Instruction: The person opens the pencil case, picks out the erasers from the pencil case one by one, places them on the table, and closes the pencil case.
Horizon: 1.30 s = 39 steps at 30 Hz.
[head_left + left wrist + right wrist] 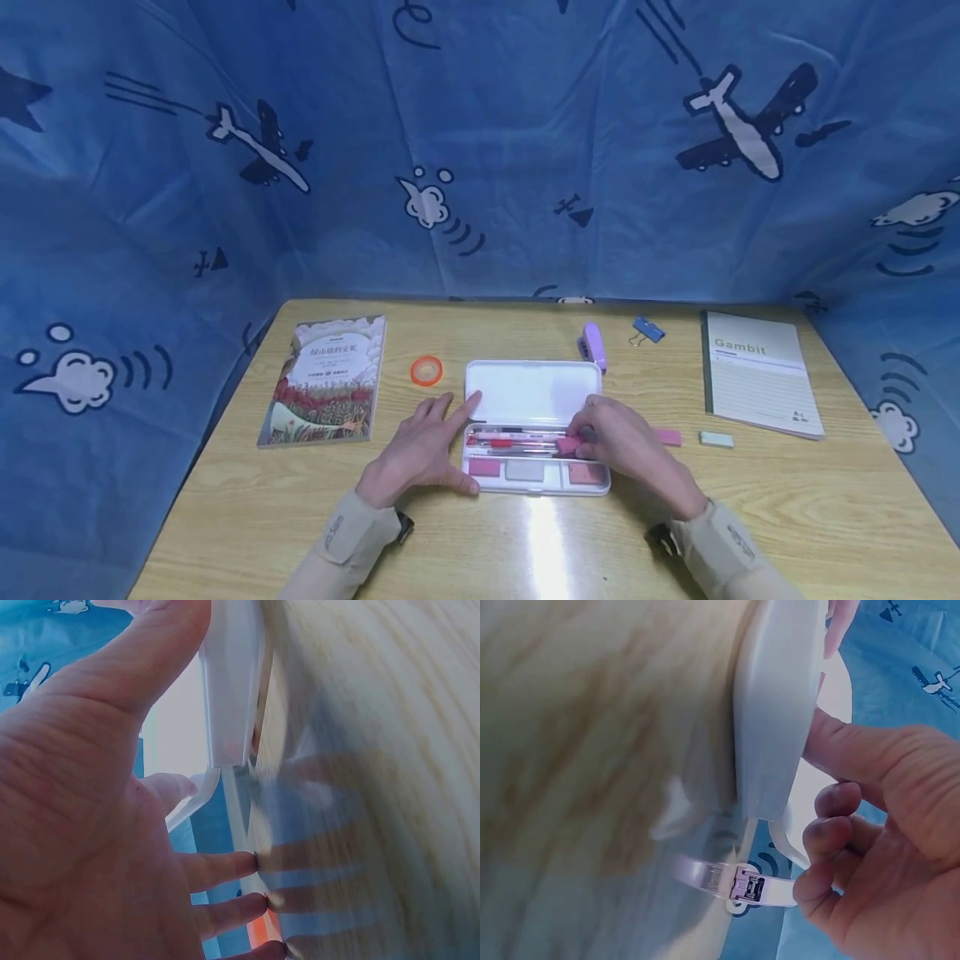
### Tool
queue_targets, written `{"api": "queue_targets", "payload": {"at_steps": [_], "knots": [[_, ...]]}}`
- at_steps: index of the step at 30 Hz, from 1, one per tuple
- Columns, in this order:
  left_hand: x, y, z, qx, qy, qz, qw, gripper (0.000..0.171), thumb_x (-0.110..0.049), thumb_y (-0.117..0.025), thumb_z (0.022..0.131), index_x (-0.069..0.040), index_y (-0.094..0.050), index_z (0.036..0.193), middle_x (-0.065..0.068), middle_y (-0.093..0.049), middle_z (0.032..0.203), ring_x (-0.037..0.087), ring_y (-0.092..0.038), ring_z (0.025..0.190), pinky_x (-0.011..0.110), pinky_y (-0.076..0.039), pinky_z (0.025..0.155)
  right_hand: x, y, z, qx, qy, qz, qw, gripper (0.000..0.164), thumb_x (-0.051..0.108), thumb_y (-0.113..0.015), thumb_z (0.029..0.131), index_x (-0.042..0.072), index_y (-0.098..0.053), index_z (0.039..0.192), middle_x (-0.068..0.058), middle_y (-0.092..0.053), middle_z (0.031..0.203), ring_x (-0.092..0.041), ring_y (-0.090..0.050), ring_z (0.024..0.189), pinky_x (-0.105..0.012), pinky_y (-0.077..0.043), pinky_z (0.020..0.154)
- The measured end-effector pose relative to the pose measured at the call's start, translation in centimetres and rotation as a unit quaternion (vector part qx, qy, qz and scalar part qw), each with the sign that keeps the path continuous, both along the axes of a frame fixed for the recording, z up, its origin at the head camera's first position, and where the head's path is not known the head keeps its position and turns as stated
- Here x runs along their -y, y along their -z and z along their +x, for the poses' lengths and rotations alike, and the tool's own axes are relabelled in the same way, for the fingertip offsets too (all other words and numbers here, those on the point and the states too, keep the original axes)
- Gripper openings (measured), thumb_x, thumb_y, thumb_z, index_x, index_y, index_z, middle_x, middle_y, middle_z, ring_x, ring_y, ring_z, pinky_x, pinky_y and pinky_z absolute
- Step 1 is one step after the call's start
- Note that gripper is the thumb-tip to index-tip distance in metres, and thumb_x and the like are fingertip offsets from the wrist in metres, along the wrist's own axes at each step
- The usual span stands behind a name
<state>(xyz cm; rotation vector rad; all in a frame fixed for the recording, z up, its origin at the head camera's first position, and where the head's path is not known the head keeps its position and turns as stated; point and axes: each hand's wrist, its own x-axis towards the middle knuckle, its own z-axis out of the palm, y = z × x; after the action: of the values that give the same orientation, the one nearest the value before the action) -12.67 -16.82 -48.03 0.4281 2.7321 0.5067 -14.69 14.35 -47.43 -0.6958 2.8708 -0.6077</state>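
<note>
Right hand (622, 435): fingers curled, pinching a pink rectangular block (567, 446) at the pen-compartment's right end in an open white plastic pencil case (536, 392). Left hand (420, 446): spread, touching the case's left edge. Caution: crowded slender pens (517, 436) may obstruct the block, tilting it

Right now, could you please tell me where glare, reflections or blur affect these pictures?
Head view: a bright glare streak on the table, just in front of the open pencil case; left wrist view: fingers of the left hand mirrored in the glossy tabletop; right wrist view: pale reflections on the tabletop, its wood grain soft and blurred.
</note>
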Motion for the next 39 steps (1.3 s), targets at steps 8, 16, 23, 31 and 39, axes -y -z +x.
{"api": "queue_targets", "payload": {"at_steps": [8,16,23,31,39], "knots": [[-0.1,-0.1,-0.1,-0.003,0.0,-0.002,1.0,0.137,-0.065,-0.09,0.056,-0.04,-0.009,0.163,0.02,-0.019,0.169,0.045,-0.021,0.154,0.068,-0.026,0.121,-0.4,-0.6,0.7,-0.036,0.012,-0.019,0.999,0.017,0.019,-0.089,0.076,0.016,-0.08,0.09,0.008,-0.058,0.078,-0.007,-0.047,0.071,-0.023,-0.041,0.064],[-0.1,0.0,-0.1,-0.003,0.0,0.002,1.0,0.137,-0.064,-0.091,0.056,-0.039,-0.01,0.163,0.021,-0.019,0.168,0.046,-0.02,0.153,0.069,-0.026,0.12,-2.7,-1.3,2.0,-0.05,0.038,-0.02,0.998,0.017,0.017,-0.088,0.075,0.017,-0.08,0.091,0.009,-0.058,0.077,-0.007,-0.046,0.07,-0.021,-0.039,0.062],[-0.1,0.1,0.0,-0.003,0.001,-0.001,1.0,0.138,-0.064,-0.091,0.056,-0.039,-0.009,0.163,0.02,-0.018,0.169,0.046,-0.02,0.154,0.068,-0.026,0.12,-5.3,-1.0,3.1,-0.048,0.069,-0.017,0.996,0.016,0.02,-0.088,0.076,0.017,-0.079,0.089,0.009,-0.057,0.076,-0.008,-0.046,0.07,-0.023,-0.04,0.062],[0.0,-0.1,0.0,-0.005,0.002,0.005,1.0,0.137,-0.063,-0.092,0.056,-0.038,-0.01,0.163,0.021,-0.019,0.168,0.046,-0.021,0.153,0.069,-0.026,0.12,-7.7,-0.7,3.9,-0.043,0.102,0.005,0.994,0.016,0.022,-0.09,0.074,0.017,-0.078,0.084,0.005,-0.054,0.072,-0.011,-0.042,0.066,-0.024,-0.033,0.057],[-0.1,-0.1,0.0,-0.009,0.002,0.004,1.0,0.136,-0.063,-0.091,0.057,-0.037,-0.011,0.164,0.021,-0.02,0.168,0.046,-0.022,0.153,0.068,-0.026,0.12,-9.6,-0.2,4.4,-0.03,0.107,0.021,0.994,0.019,0.018,-0.09,0.071,0.017,-0.077,0.086,0.006,-0.054,0.072,-0.011,-0.045,0.065,-0.026,-0.036,0.057]]}}
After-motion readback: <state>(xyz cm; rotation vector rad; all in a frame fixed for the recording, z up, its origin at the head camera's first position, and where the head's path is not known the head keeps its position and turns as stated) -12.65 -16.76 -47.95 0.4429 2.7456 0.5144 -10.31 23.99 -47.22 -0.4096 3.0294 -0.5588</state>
